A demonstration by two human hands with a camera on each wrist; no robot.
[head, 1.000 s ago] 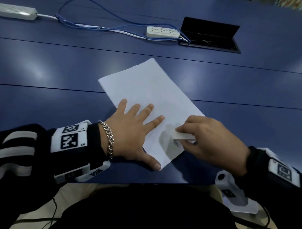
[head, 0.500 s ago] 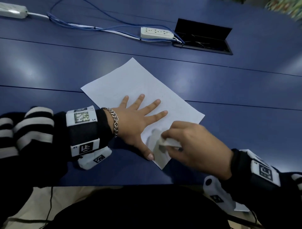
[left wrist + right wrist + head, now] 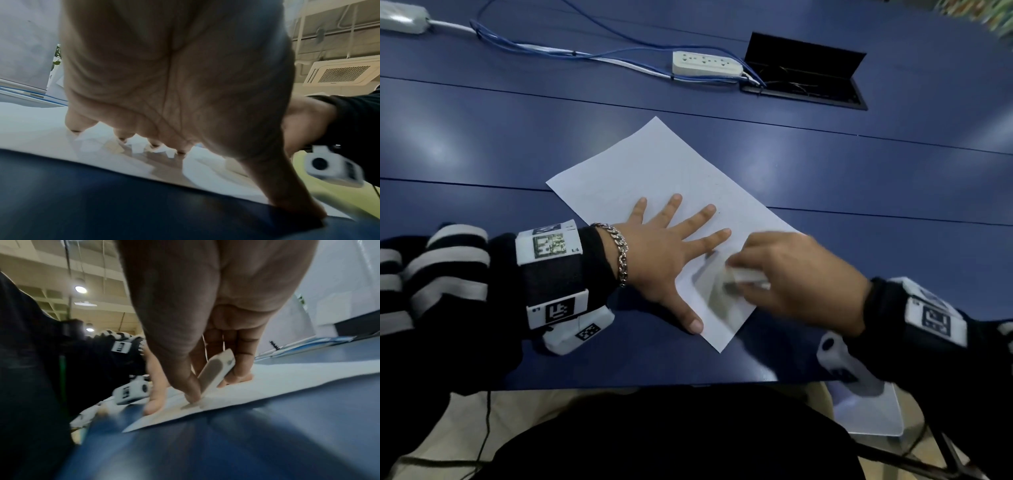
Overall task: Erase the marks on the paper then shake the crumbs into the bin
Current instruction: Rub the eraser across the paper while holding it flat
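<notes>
A white sheet of paper (image 3: 654, 171) lies slanted on the blue table (image 3: 859, 192). My left hand (image 3: 664, 253) presses flat on it with its fingers spread, the thumb at the paper's near edge. My right hand (image 3: 791, 281) pinches a white eraser (image 3: 746, 275) between thumb and fingers and holds it tilted on the paper's near right part. In the right wrist view the eraser (image 3: 213, 374) touches the paper (image 3: 287, 378) with its lower corner, a grey smudge on its face. The left wrist view shows my left hand (image 3: 174, 81) and its fingertips on the paper (image 3: 41, 129). No bin is in view.
A white power strip (image 3: 707, 63) with blue cables (image 3: 551, 48) lies at the back, beside an open black cable hatch (image 3: 804, 75). Another power strip (image 3: 400, 19) sits far left. The table's near edge runs just below my hands. A pale flat thing (image 3: 866, 411) lies below the right wrist.
The paper has turned a little under my left hand, whose fingers have spread wider. My right hand slid the eraser left, then back right, over the paper's near part.
</notes>
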